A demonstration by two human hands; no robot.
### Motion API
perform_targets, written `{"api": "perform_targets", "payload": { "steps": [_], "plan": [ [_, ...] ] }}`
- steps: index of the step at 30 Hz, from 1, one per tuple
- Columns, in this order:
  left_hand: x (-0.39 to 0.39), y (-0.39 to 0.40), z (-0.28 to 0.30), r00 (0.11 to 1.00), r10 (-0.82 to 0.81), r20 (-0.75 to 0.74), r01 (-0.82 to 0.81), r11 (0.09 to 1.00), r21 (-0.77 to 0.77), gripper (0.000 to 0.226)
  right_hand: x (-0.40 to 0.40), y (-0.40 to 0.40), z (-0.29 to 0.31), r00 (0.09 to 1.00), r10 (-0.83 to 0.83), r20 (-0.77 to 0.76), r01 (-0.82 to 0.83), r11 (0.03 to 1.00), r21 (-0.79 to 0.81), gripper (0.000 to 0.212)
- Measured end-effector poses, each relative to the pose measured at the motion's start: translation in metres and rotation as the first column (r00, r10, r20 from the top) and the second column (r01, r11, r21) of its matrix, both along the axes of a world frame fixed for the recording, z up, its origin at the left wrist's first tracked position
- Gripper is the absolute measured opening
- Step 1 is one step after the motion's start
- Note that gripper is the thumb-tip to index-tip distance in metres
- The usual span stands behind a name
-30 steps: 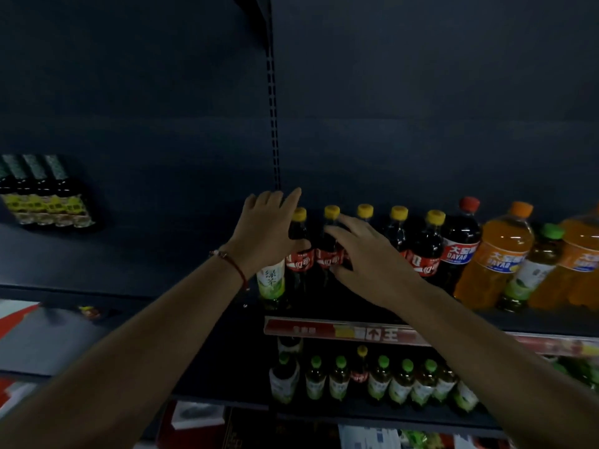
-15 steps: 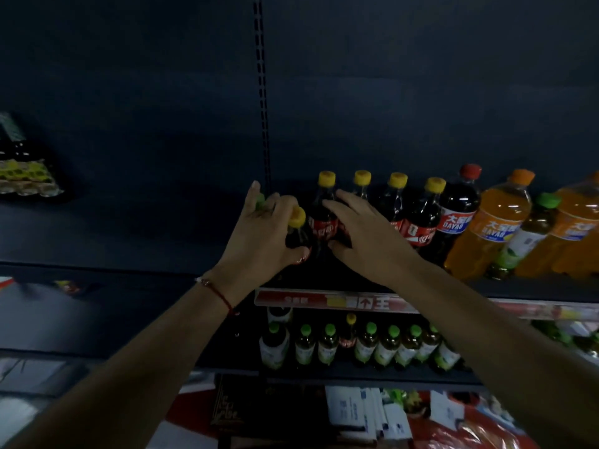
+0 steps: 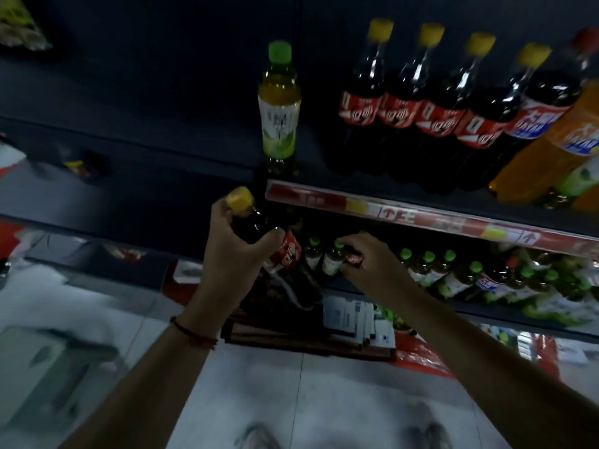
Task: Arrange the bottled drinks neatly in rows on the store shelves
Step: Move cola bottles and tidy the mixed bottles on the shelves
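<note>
My left hand grips a dark cola bottle with a yellow cap and red label, held tilted in front of the lower shelf. On the upper shelf a green-capped tea bottle stands alone to the left of a row of yellow-capped cola bottles. A red-capped cola and an orange soda follow to the right. My right hand reaches into the lower shelf's row of small green-capped tea bottles, its fingers curled round a small red-labelled bottle.
A red price strip runs along the upper shelf's front edge. Packets and boxes lie under the lower shelf on the floor. A grey crate sits at the lower left. Pale floor tiles fill the foreground.
My left hand has pulled the leftmost cola bottle off the upper shelf and lowered it. My right hand dropped from the cola row to the lower shelf. The view has tilted downward.
</note>
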State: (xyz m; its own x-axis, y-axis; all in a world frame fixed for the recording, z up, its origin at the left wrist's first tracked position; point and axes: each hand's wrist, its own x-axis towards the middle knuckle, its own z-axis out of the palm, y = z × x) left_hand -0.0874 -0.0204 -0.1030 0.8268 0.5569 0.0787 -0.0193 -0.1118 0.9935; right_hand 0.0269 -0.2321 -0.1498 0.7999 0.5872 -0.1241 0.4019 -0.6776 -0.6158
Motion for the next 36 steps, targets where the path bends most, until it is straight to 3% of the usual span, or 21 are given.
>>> {"api": "perform_targets", "payload": {
  "steps": [4, 7, 10, 13, 16, 20, 22, 26, 30, 32, 36],
  "plan": [
    [0.002, -0.022, -0.07, 0.987, 0.064, -0.145, -0.1, 0.962, -0.253, 0.023, 0.04, -0.011, -0.072, 0.98, -0.107, -0.169, 0.096, 0.993, -0.071, 0.053],
    [0.017, -0.038, -0.129, 0.968, 0.166, -0.188, -0.222, 0.915, -0.336, 0.012, 0.076, -0.001, -0.123, 0.951, -0.177, -0.252, 0.159, 0.983, -0.09, 0.059],
    [0.039, -0.051, -0.186, 0.947, 0.258, -0.192, -0.314, 0.87, -0.381, 0.005, 0.103, 0.025, -0.172, 0.921, -0.196, -0.338, 0.238, 0.967, 0.088, 0.062],
    [0.053, -0.062, -0.229, 0.95, 0.25, -0.186, -0.31, 0.814, -0.491, 0.002, 0.12, 0.041, -0.217, 0.953, -0.131, -0.274, 0.173, 0.976, 0.134, 0.07],
    [0.062, -0.064, -0.261, 0.96, 0.196, -0.199, -0.276, 0.774, -0.57, 0.006, 0.138, 0.053, -0.253, 0.975, -0.123, -0.184, 0.135, 0.99, 0.049, 0.068],
    [0.069, -0.044, -0.287, 0.973, 0.097, -0.208, -0.194, 0.832, -0.52, 0.009, 0.165, 0.056, -0.303, 0.987, -0.162, 0.017, 0.163, 0.982, -0.098, 0.067],
    [0.071, -0.032, -0.291, 0.975, 0.037, -0.217, -0.152, 0.826, -0.542, 0.014, 0.162, 0.048, -0.298, 0.978, -0.168, 0.121, 0.188, 0.967, -0.173, 0.062],
    [0.067, -0.005, -0.293, 0.978, -0.029, -0.208, -0.102, 0.799, -0.592, 0.023, 0.135, 0.049, -0.253, 0.973, -0.209, 0.098, 0.224, 0.956, -0.188, 0.014],
    [0.065, 0.017, -0.297, 0.975, -0.041, -0.219, -0.079, 0.856, -0.511, 0.022, 0.099, 0.035, -0.223, 0.968, -0.21, 0.141, 0.238, 0.944, -0.229, 0.019],
    [0.068, 0.016, -0.295, 0.975, -0.051, -0.215, -0.056, 0.885, -0.462, 0.017, 0.081, 0.02, -0.212, 0.97, -0.194, 0.143, 0.217, 0.961, -0.171, 0.022],
    [0.075, -0.012, -0.287, 0.984, -0.138, -0.114, 0.096, 0.943, -0.318, 0.021, 0.053, -0.009, -0.205, 0.971, -0.179, 0.155, 0.198, 0.973, -0.116, 0.027]
  ]
}}
